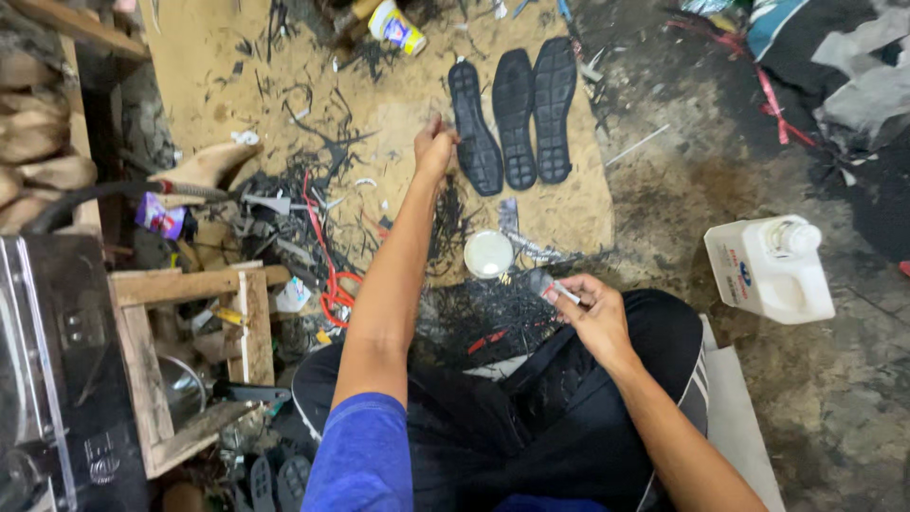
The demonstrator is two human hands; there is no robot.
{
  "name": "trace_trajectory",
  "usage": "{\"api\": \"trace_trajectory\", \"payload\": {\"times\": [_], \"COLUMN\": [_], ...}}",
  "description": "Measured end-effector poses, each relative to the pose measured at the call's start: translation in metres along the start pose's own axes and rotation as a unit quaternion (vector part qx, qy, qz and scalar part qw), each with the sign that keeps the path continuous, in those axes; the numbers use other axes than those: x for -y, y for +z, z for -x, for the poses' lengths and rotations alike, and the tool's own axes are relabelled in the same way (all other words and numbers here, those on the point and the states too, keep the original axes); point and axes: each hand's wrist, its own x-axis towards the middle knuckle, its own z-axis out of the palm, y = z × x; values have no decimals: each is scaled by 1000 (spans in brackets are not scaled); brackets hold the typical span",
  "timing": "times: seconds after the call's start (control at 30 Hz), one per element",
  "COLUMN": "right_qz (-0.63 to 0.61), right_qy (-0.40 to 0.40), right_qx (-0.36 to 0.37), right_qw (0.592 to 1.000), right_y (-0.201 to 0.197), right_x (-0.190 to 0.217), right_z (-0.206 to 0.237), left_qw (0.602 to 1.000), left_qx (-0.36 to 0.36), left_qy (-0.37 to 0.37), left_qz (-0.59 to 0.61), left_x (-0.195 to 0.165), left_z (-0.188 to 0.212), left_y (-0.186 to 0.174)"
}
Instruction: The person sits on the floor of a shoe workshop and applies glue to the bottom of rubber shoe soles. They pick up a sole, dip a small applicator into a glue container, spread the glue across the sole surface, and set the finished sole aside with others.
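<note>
Item: my left hand (434, 144), arm stretched forward, fingers closed at the near edge of the leftmost black shoe sole (474, 128). It touches or pinches that edge; whether it has a real hold I cannot tell.

Item: my right hand (590, 318), drawn in above my knee, gripping a small brush (553, 284) by its pale handle, dark head pointing left toward the small round white tub (488, 253).

Item: three black soles in a row, tread up, on a tan board (227, 66) on the floor. The other two soles (536, 109) lie side by side, just right of the first and touching each other.

Step, as I judge it: picking up or shifting the first sole while the brush waits ready. The next move would call for a firm hold on the thin rubber edge and keeping the brush head off my trousers.

Surface and room: no worktop; I sit on the floor. Black rubber trimmings (483, 318) litter the board and my lap. Red-handled scissors (332, 284) lie left of my arm. A white plastic jug (768, 268) stands to the right on stained concrete (758, 171). A rough wooden frame (194, 284) and a dark machine (47, 360) crowd the left; a glue pot (396, 27) lies tipped at the top.
</note>
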Motion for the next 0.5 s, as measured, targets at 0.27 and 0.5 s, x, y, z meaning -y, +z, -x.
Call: {"api": "trace_trajectory", "payload": {"times": [0.27,0.5], "right_qz": [-21,33], "right_qy": [-21,-122], "right_qx": [5,21], "right_qw": [1000,992], "right_y": [5,2], "right_x": [-7,-22], "right_z": [0,18], "left_qw": [982,971], "left_qx": [34,-116], "left_qy": [110,163], "left_qz": [-151,-134], "left_x": [-18,-49], "left_z": [122,352], "left_y": [-111,-269]}}
